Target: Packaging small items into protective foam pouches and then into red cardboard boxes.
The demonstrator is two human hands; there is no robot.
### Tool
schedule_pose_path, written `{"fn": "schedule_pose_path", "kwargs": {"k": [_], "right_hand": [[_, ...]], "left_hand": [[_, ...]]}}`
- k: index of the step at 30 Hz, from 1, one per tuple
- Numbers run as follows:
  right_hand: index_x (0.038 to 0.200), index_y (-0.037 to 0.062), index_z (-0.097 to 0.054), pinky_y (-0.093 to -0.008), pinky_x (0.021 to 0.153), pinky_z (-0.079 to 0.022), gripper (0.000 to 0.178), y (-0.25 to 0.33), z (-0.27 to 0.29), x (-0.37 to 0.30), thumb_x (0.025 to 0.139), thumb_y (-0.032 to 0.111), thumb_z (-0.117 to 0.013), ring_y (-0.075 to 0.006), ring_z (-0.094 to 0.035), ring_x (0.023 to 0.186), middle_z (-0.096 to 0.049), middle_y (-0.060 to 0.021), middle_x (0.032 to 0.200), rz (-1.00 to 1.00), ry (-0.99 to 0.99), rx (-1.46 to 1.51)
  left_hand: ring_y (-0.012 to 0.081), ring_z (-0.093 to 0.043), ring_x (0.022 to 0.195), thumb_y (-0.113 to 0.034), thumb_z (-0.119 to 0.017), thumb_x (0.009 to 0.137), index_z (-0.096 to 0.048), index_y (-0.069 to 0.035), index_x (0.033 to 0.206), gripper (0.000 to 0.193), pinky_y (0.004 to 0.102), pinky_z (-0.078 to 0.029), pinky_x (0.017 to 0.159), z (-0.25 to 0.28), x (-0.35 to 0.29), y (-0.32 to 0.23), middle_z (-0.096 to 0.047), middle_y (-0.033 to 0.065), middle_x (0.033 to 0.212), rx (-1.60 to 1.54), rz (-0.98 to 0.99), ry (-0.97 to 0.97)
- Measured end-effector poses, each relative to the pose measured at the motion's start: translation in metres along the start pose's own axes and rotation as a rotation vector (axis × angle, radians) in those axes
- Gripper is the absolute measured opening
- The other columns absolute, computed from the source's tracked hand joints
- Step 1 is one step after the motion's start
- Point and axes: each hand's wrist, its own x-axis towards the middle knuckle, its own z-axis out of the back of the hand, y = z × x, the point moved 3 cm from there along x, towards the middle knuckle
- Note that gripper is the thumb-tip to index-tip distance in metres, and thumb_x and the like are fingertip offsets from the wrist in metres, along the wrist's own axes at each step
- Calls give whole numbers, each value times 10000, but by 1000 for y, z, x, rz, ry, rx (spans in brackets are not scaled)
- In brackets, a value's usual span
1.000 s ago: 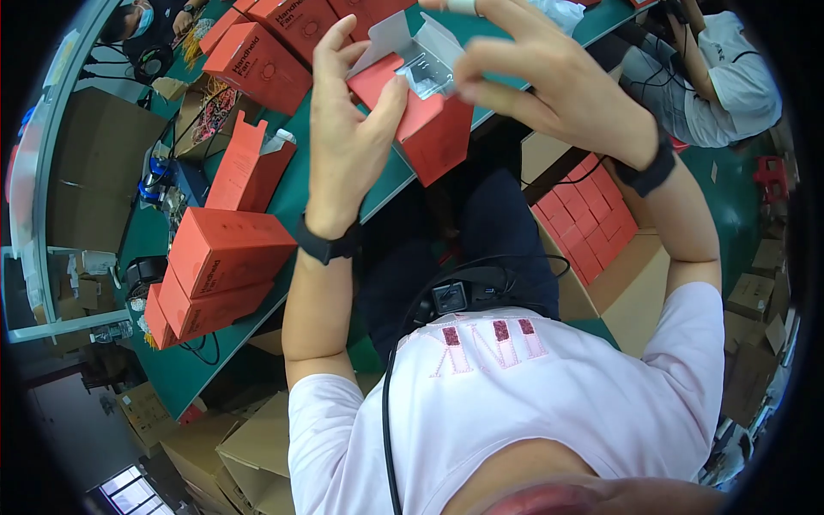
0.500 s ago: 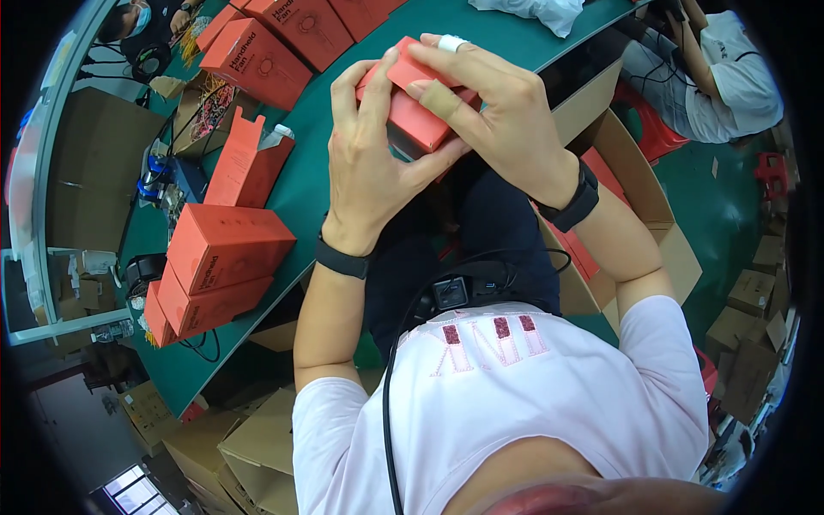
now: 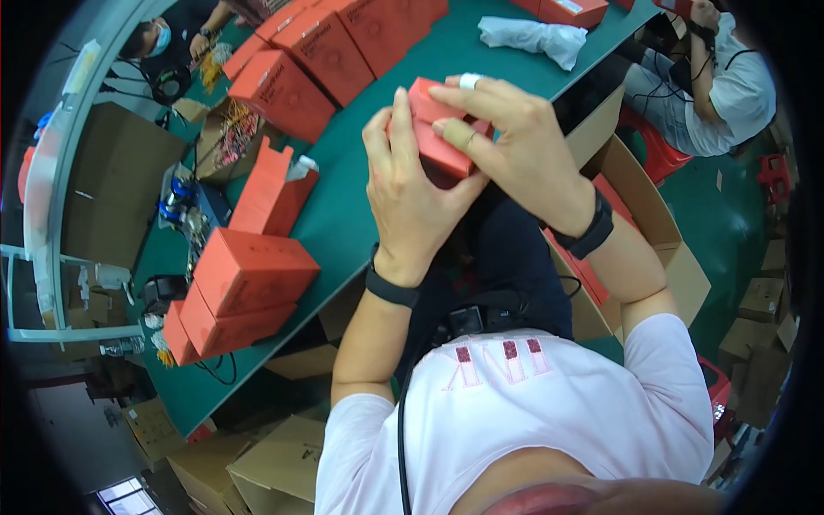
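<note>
Over the table's near edge, a small red carton (image 3: 445, 153) is held between my two hands. My left hand (image 3: 410, 184) wraps its left side, with the fingers pointing up along it and the thumb underneath at the near corner. From the right, my right hand (image 3: 525, 137) grips the carton, its thumb and fingers lying across the top by the end flap. White tape wraps one finger and tan tape the thumb of this hand. The carton's underside and far side are hidden by my hands.
Several red cartons (image 3: 283, 90) line the green table's (image 3: 343, 215) far side. An upright carton with raised flaps (image 3: 273, 193) and stacked cartons (image 3: 249, 275) stand at left. A white plastic bag (image 3: 532, 39) lies beyond. An open cardboard box (image 3: 639, 193) holding red cartons sits right.
The whole scene has shifted right and slightly down in the picture. Both hands still hold the carton, with only slight changes in finger position.
</note>
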Motion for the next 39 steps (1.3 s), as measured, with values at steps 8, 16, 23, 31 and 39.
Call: {"fn": "schedule_pose_path", "kwargs": {"k": [8, 16, 23, 31, 39], "right_hand": [[1149, 36, -723, -365, 810, -556, 265, -7, -4, 3, 900, 118, -680, -321, -687, 920, -698, -202, 1099, 17, -56, -43], [1206, 50, -711, -399, 916, -524, 303, -27, -23, -6, 941, 174, -630, -369, -650, 1059, -666, -231, 1194, 198, 99, -160], [1491, 26, -446, -416, 1165, -312, 617, -33, -4, -2, 966, 296, -626, -343, -428, 1413, -441, -221, 1521, 203, 349, 174], [1285, 91, -527, -551, 1131, -384, 733, -10, 71, -10, 693, 339, -881, -432, -491, 1338, -376, -294, 1530, 751, 344, -137], [1331, 6, -506, -418, 927, -504, 781, -61, 72, 114, 758, 421, -837, -372, -582, 1158, -611, -209, 1187, 174, 48, 302]], "left_hand": [[399, -566, 1162, -275, -937, 601, -352, 66, 1488, 1116, 426, -552, 888, 0, 5, -5, -474, 232, 1317, 23, 21, 26], [388, -573, 1150, -300, -934, 613, -275, 96, 1515, 1186, 417, -570, 850, -18, -11, 20, -463, 245, 1324, 47, 19, 9], [356, -581, 1156, -279, -906, 669, -532, -193, 1457, 876, 409, -567, 853, -7, -4, 38, -498, 210, 1294, -38, -42, -18], [195, -679, 1058, -443, -550, 1013, -574, -62, 1300, 478, 347, -564, 905, -9, -2, 64, -672, 81, 1217, -1447, 1026, 116], [317, -490, 1345, -533, -585, 983, -202, 19, 1543, 875, 418, -391, 1118, -27, 21, 117, -415, 229, 1504, -1136, 931, 116]]}}
